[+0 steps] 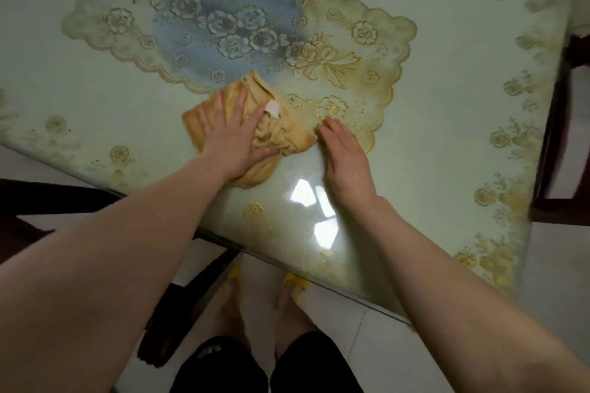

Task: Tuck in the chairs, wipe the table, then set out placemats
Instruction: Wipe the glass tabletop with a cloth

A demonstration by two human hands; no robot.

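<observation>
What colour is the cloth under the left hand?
The cloth is orange-yellow, with a small white tag; seen in the head view.

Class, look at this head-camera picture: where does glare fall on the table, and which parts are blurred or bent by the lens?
Head view: bright window-shaped glare on the table near its front edge, just below the right hand; far corners and the right-side chair are smeared soft; the wide lens bows the table edge and stretches the forearms.
</observation>
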